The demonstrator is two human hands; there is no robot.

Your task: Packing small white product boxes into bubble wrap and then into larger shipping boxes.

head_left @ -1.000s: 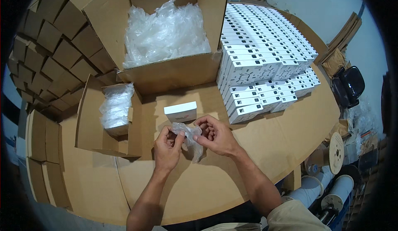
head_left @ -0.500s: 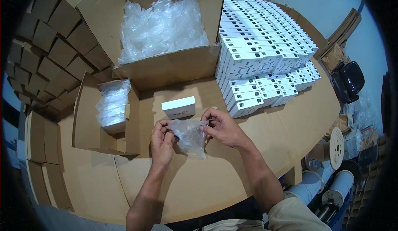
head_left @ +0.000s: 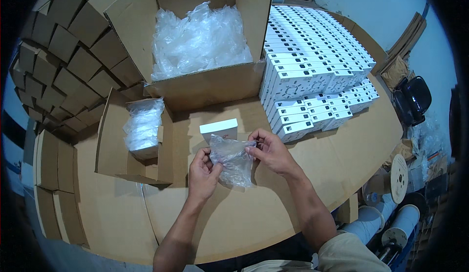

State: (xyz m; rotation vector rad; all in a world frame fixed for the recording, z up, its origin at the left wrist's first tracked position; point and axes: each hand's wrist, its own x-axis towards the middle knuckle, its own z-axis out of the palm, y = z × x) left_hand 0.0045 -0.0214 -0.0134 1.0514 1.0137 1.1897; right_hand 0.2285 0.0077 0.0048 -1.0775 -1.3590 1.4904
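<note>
A crumpled clear plastic bag (head_left: 230, 160) is stretched between my two hands, over the cardboard-topped table. My left hand (head_left: 204, 173) pinches its left side, thumb on the front. At the bag's upper right corner, my right hand (head_left: 270, 152) grips the edge between thumb and fingers. Just behind the bag stands a small white box (head_left: 218, 128) on its edge, its lower part covered by the plastic. Whether anything lies inside the bag, I cannot tell.
Behind stands a large open carton (head_left: 205, 86) full of clear bags (head_left: 200, 40). A smaller open carton (head_left: 136, 172) at left holds bagged items (head_left: 145, 125). Stacked white boxes (head_left: 312, 66) fill the back right; brown cartons (head_left: 73, 66) are piled far left. Cable spools (head_left: 399, 176) lie lower right.
The bag has been spread a little more between my hands. Most of the scene has shifted slightly right and down in the picture. Both hands keep their hold.
</note>
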